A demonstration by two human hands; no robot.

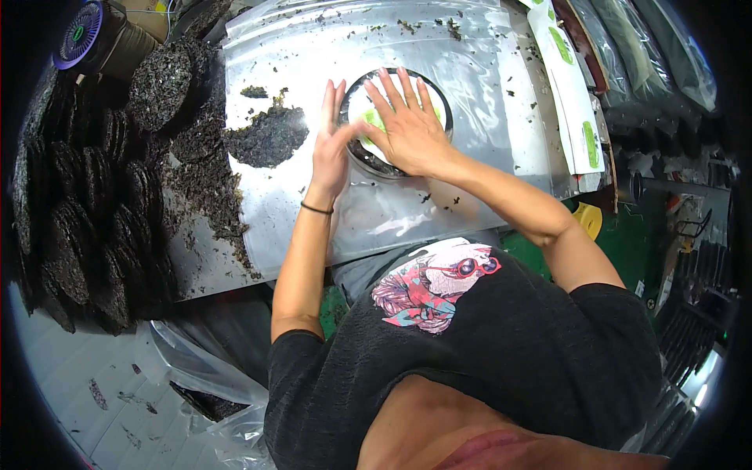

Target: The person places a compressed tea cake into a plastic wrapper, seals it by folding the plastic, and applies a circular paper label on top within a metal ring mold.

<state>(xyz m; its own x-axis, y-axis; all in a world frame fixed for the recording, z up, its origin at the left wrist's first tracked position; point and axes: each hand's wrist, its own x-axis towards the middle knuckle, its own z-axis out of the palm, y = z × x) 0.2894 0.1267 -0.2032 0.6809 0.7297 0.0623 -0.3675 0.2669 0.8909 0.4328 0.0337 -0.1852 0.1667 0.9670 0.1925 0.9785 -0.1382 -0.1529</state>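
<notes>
A round pack (381,167) with a dark rim and a white-and-green label (364,110) on top lies on the clear plastic sheet covering the table. My right hand (410,129) presses flat on it with fingers spread, covering much of the label. At the pack's left edge is my left hand (332,153), upright on its side with fingers stretched out and thumb toward the label, slightly blurred. Neither hand grips anything. Left of my left hand sits a loose heap of dark flakes (270,137) that look like dried seaweed.
Stacks of dark, round seaweed-like cakes (74,235) crowd the left edge, with a purple-rimmed round object (78,33) behind them. A strip of white-and-green labels (570,102) hangs along the right edge. Plastic-wrapped packs (634,47) lie at far right. Crumbs dot the plastic sheet (305,35).
</notes>
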